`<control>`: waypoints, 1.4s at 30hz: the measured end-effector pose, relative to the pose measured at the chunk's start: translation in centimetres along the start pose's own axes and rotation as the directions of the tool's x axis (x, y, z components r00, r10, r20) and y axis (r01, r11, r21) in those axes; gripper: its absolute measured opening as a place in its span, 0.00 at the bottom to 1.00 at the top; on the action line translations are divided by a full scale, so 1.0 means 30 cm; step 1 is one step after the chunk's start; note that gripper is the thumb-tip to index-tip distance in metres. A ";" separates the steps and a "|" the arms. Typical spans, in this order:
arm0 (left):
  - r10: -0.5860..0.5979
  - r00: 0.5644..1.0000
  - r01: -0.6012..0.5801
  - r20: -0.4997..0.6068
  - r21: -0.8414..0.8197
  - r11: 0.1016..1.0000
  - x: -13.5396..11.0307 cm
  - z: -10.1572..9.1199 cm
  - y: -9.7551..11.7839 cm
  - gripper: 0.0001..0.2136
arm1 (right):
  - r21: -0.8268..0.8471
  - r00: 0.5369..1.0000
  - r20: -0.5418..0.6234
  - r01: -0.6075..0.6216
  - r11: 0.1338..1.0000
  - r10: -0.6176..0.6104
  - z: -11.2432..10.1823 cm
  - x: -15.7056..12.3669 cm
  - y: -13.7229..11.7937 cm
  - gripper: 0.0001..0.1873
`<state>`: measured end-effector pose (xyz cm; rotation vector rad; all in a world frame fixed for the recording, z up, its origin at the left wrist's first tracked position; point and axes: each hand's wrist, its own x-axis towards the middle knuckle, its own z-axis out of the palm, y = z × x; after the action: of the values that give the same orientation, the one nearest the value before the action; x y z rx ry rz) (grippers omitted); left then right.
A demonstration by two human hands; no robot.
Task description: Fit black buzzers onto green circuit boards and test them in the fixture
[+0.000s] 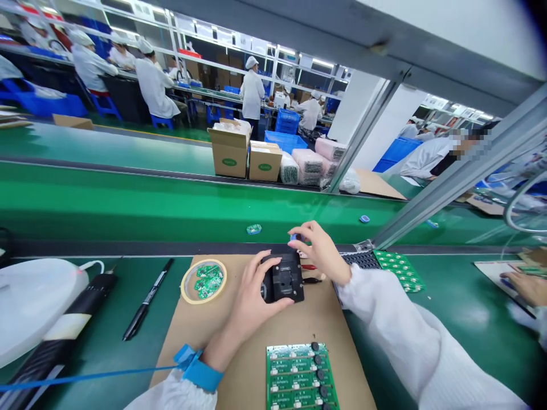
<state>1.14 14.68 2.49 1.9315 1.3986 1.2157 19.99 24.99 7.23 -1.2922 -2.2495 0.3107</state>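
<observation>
Black plastic fills the grip of the left hand (252,296): from my remote seat I see its fingers curled over the left side of a black fixture (285,279), thumb pressed along the near edge, so the hand is clamped on it. The fixture sits at the centre of the frame on a brown cardboard mat (239,353). The right hand (320,250) hovers at the fixture's far edge, thumb and forefinger drawn together on a small blue piece (294,236); how much of that piece is hidden I cannot tell.

A blue wrist strap (199,369) circles the left wrist. Left of the fixture lies a tape roll (184,285) with round green boards (207,280) inside its ring. A green circuit panel (299,376) lies on the mat at the lower centre. A second green panel (399,270) rests right of the right sleeve.

Further left, I note a black pen (147,299) and a black hand tool (64,330) on the green bench. Beyond, a small green board (253,229) lies on the green conveyor belt (128,205). Cardboard boxes (231,151) stand above centre, and another person's hand (525,285) shows at the right edge.
</observation>
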 end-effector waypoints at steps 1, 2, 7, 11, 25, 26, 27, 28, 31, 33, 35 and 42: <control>-0.006 1.000 0.006 0.003 -0.011 1.000 -0.001 -0.003 0.003 0.32 | -0.026 0.998 0.036 -0.055 0.998 0.056 0.009 0.058 0.032 0.09; -0.011 1.000 0.011 0.008 -0.020 1.000 -0.002 -0.005 0.005 0.32 | -0.055 0.993 0.059 -0.101 0.993 0.104 0.022 0.111 0.063 0.08; -0.040 0.999 0.041 0.023 -0.035 0.999 -0.005 -0.010 0.005 0.34 | -0.233 0.962 0.071 -0.241 0.942 0.264 0.110 0.260 0.137 0.08; -0.041 0.999 0.042 0.026 -0.044 0.998 -0.004 -0.006 0.000 0.35 | -0.290 0.971 0.069 -0.199 0.936 0.228 0.195 0.290 0.078 0.14; -0.028 1.000 0.028 0.006 -0.086 0.996 0.001 -0.003 -0.011 0.37 | 0.071 0.992 -0.034 0.122 0.990 -0.120 0.043 0.093 -0.126 0.10; -0.026 1.000 0.027 0.005 -0.094 0.995 0.002 -0.001 -0.014 0.37 | 0.161 0.978 -0.134 0.183 0.970 -0.162 0.026 0.024 -0.139 0.09; -0.024 1.000 0.025 0.006 -0.101 0.995 0.003 0.002 -0.017 0.37 | 0.215 0.963 -0.191 0.231 0.949 -0.191 0.017 -0.046 -0.149 0.07; -0.022 1.000 0.023 0.009 -0.107 0.994 0.004 0.004 -0.020 0.37 | 0.234 0.955 -0.218 0.250 0.939 -0.200 0.017 -0.111 -0.154 0.06; -0.014 1.000 0.015 0.008 -0.112 0.994 0.006 0.007 -0.024 0.36 | 0.261 0.956 -0.210 0.255 0.931 -0.203 0.052 -0.249 -0.144 0.04; -0.002 1.000 0.002 -0.001 -0.110 0.994 0.007 0.007 -0.024 0.35 | 0.274 0.958 -0.187 0.265 0.925 -0.219 0.080 -0.283 -0.127 0.04; 0.009 1.000 -0.010 -0.006 -0.104 0.995 0.008 0.006 -0.024 0.34 | 0.281 0.959 -0.163 0.272 0.920 -0.234 0.095 -0.286 -0.113 0.03; -0.004 1.000 0.006 0.022 -0.096 0.995 0.007 0.009 -0.036 0.35 | 0.362 0.968 -0.163 0.241 0.901 -0.193 0.090 -0.259 -0.111 0.02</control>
<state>0.85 15.30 1.61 1.8688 1.3093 1.2328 19.24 16.80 3.92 -0.8268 -2.0727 0.5376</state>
